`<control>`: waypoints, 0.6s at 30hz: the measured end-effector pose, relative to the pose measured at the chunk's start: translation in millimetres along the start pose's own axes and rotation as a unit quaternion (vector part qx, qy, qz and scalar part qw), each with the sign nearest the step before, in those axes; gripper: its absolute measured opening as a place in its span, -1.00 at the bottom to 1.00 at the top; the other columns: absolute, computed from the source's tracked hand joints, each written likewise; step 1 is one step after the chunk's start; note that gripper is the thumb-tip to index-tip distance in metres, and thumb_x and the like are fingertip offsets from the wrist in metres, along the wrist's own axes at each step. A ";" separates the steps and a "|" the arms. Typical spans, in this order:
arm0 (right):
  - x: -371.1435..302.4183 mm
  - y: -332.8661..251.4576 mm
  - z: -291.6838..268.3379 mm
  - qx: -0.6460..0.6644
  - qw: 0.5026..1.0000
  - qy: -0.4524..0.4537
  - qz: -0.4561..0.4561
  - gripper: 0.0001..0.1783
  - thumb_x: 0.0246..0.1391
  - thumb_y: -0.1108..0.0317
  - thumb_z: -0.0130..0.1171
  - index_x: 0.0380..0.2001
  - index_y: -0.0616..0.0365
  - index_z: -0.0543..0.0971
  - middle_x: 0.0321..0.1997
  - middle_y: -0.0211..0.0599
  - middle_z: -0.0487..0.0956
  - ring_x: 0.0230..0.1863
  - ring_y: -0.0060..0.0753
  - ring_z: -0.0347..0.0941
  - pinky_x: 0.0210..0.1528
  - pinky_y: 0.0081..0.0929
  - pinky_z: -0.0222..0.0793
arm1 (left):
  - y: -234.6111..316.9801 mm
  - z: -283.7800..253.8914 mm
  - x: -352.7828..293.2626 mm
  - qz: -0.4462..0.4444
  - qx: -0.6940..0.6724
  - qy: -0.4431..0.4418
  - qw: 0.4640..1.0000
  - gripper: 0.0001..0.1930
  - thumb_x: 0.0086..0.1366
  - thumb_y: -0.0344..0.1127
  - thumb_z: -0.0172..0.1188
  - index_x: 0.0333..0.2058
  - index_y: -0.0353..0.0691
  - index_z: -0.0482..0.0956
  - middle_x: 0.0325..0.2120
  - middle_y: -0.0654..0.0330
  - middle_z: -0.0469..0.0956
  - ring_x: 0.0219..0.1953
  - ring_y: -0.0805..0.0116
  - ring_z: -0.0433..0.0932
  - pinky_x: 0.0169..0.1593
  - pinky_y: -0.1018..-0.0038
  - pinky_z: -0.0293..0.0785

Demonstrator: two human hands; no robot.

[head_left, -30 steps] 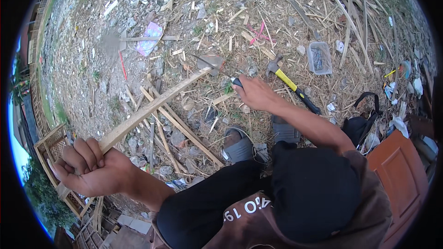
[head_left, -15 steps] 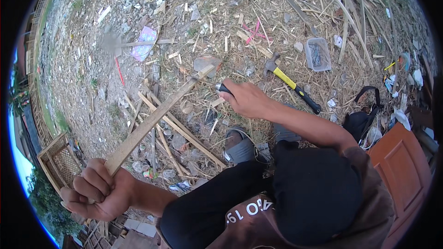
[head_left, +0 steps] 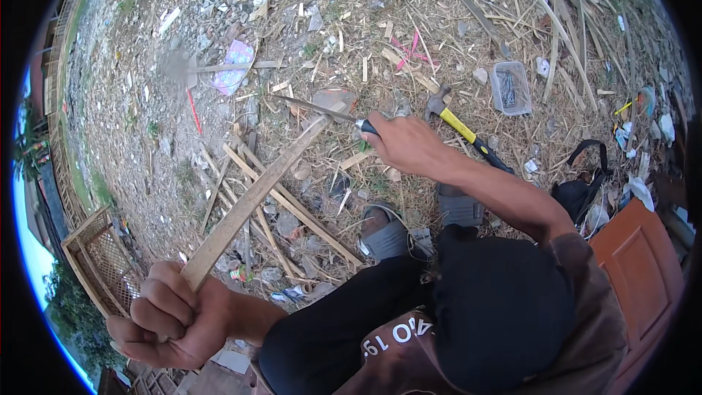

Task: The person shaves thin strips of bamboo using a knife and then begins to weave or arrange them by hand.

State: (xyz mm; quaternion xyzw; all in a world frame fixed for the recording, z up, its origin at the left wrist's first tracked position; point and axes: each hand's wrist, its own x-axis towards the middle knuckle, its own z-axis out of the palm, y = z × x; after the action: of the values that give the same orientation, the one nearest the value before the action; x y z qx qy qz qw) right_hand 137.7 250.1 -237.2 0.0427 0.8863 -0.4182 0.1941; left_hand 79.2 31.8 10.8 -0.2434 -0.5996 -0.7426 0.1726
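My left hand (head_left: 167, 314), at the lower left, is closed round the near end of a long flat bamboo slat (head_left: 256, 192). The slat slants up and away toward the middle of the view. My right hand (head_left: 409, 148) grips the black handle of a knife (head_left: 313, 107). Its long thin blade points left and crosses at the slat's far end; whether it touches the wood I cannot tell. Beneath that end lies a flat stone (head_left: 338, 98) on the ground.
A claw hammer (head_left: 458, 126) with a yellow and black handle lies right of my right hand. Beyond it stands a clear plastic tub (head_left: 521, 109) of nails. Loose slats (head_left: 303, 213) lie under my work, and long strips (head_left: 559, 22) at the far right. Sandals (head_left: 395, 240) are on my feet.
The knife's blade has moved past the slat's far end and now shows at full length, pointing left. My left hand still holds the slat, shifted slightly right and down in the view.
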 end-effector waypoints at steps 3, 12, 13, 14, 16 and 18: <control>-24.3 -57.2 -20.3 0.125 0.965 0.075 -0.219 -0.68 0.28 0.12 0.04 -0.27 0.20 0.33 -0.64 -0.01 0.51 -0.58 0.21 0.49 -0.54 0.02 0.39 | -0.4 -3.4 3.0 -0.001 -0.020 -0.022 1.000 -0.64 0.51 -0.12 -0.13 -0.53 0.06 0.08 -0.84 0.54 0.01 -0.82 0.75 -0.07 -0.65 0.72 -0.05; -1.8 -19.6 -14.2 0.040 0.998 0.013 -0.054 -0.65 0.35 0.07 -0.06 -0.27 0.18 0.35 -0.71 -0.01 0.44 -0.60 0.19 0.47 -0.52 0.07 0.31 | -1.0 -9.9 -1.9 0.011 -0.025 -0.039 0.999 -0.64 0.49 -0.11 -0.09 -0.52 0.06 0.08 -0.85 0.54 0.01 -0.82 0.75 -0.06 -0.64 0.74 -0.02; -9.7 -35.3 -26.0 0.087 0.987 0.023 -0.129 -0.65 0.35 0.06 -0.06 -0.26 0.18 0.36 -0.70 -0.01 0.45 -0.60 0.20 0.47 -0.52 0.06 0.31 | -0.8 -8.1 -0.1 0.019 -0.023 -0.035 0.999 -0.64 0.49 -0.11 -0.09 -0.52 0.06 0.08 -0.85 0.54 0.01 -0.82 0.75 -0.06 -0.64 0.74 -0.02; -18.2 -40.9 -29.7 0.136 0.971 0.030 -0.194 -0.65 0.35 0.06 -0.07 -0.25 0.18 0.36 -0.69 -0.01 0.46 -0.59 0.20 0.47 -0.52 0.06 0.32 | -2.1 -4.4 -0.1 0.000 -0.071 -0.055 0.996 -0.64 0.48 -0.14 -0.08 -0.54 0.07 0.10 -0.85 0.54 0.00 -0.81 0.74 -0.07 -0.61 0.70 -0.01; -14.4 -27.4 -16.0 0.164 0.950 0.062 -0.259 -0.64 0.34 0.07 -0.08 -0.18 0.20 0.38 -0.68 0.00 0.49 -0.59 0.20 0.49 -0.49 0.10 0.35 | -1.5 -1.5 0.6 -0.022 -0.120 -0.077 0.990 -0.64 0.46 -0.16 -0.06 -0.56 0.09 0.11 -0.84 0.53 -0.01 -0.80 0.72 -0.08 -0.59 0.65 -0.01; 16.9 23.1 15.2 0.058 0.998 0.017 -0.014 -0.66 0.34 0.08 -0.08 -0.17 0.18 0.38 -0.67 0.00 0.50 -0.59 0.20 0.48 -0.49 0.11 0.35 | -2.4 -1.5 1.0 0.007 -0.035 -0.044 0.998 -0.64 0.49 -0.10 -0.09 -0.52 0.06 0.08 -0.86 0.54 0.00 -0.83 0.76 -0.05 -0.63 0.72 0.03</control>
State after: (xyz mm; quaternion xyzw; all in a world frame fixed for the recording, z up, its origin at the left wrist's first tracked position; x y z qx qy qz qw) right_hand 132.3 252.0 -269.1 0.0488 0.8644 -0.4706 0.1700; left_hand 76.8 30.9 9.2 -0.2858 -0.5786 -0.7503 0.1433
